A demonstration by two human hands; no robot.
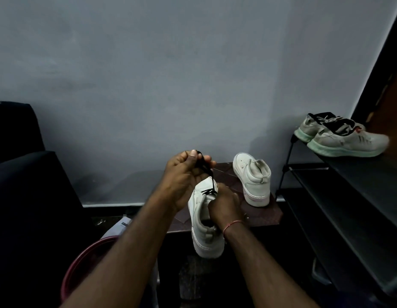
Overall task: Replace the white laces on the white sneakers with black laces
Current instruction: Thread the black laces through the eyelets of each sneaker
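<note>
Black cord lace (207, 169) rises from the eyelets of one white high-top leather sneaker (203, 223), pinched at twelve o'clock by the left hand (185, 174). The right hand (224, 204) grips that sneaker, whose heel overhangs the dark brown stool's (268, 213) near edge. A second white sneaker (252, 178) stands at two o'clock. Two grey trainers (344, 141) sit on a black rack (348, 174).

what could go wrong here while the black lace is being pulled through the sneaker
The left hand pinches the black lace and pulls it up taut; pulling too far could leave the ends uneven or slip one from its eyelet. The heel of the near sneaker hangs past the table edge, steadied by the right hand, so it might drop if that grip loosens.
</note>
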